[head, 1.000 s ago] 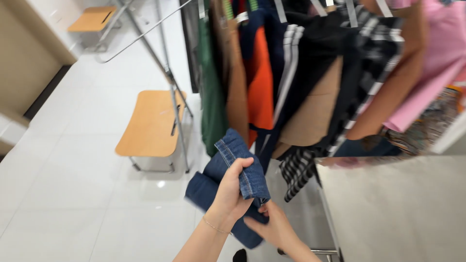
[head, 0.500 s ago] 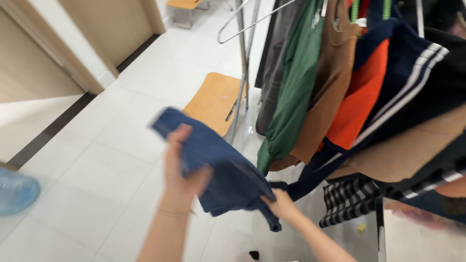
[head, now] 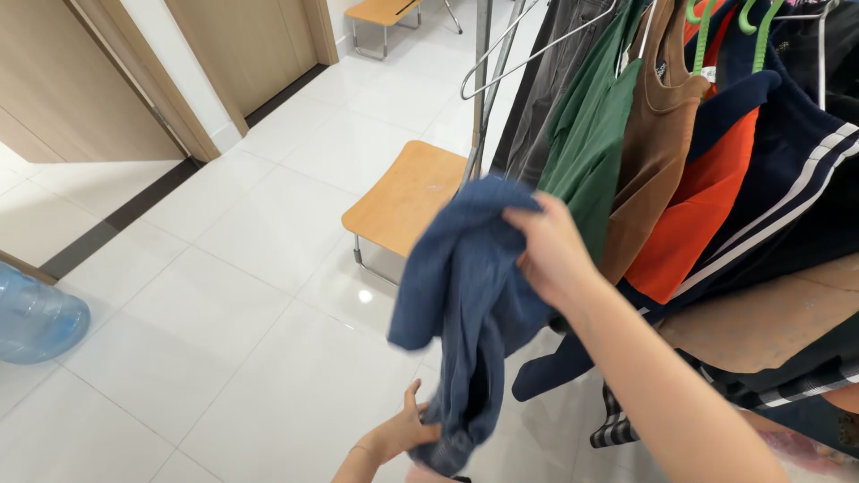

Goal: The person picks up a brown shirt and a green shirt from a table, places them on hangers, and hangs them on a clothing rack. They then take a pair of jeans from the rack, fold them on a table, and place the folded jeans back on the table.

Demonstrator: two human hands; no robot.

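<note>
my right hand grips top of blue denim garment, left hand pinches its hem; garment lifted off, unhung, beside clothes rack.

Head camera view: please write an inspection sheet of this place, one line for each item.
Surface: white tiled floor, glossy.
Job's things: blue denim garment, hanging in folds between both hands.
Clutter: blue water bottle lying on the floor at the left edge.
Hands: right hand grips the garment's top; left hand holds its lower end.
Cables: nothing seen.
Surroundings: clothes rack with a green garment, brown top and orange garment on hangers; wooden bench beside it; wooden doors behind.
</note>
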